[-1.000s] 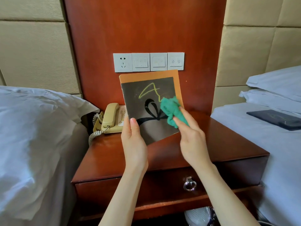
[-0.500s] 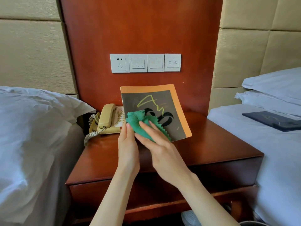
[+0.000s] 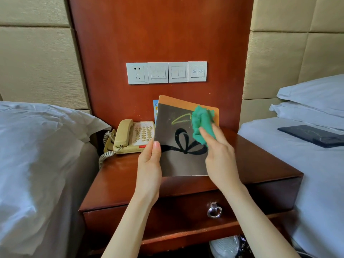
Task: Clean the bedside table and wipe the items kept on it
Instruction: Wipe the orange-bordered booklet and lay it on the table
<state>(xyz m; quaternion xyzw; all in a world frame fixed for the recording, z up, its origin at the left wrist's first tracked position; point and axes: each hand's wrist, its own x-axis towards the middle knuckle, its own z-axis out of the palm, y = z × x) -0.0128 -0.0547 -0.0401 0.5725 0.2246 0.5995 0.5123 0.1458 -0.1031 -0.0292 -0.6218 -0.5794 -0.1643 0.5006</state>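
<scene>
The left hand (image 3: 149, 164) holds a booklet (image 3: 178, 144) up over the middle of the bedside table (image 3: 256, 164), with its thumb on the front and its fingers curled behind the left edge. The right hand (image 3: 219, 155) presses a bunched green cloth (image 3: 202, 121) on the booklet's top right corner, fingers curled on the cloth. A tan phone (image 3: 134, 136) sits at the table's back left corner. A dark folder (image 3: 312, 135) lies on the bed to the right.

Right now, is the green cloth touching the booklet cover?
Touching. The head view shows the right hand pressing the green cloth flat against the booklet cover's upper right, no gap visible.
</scene>
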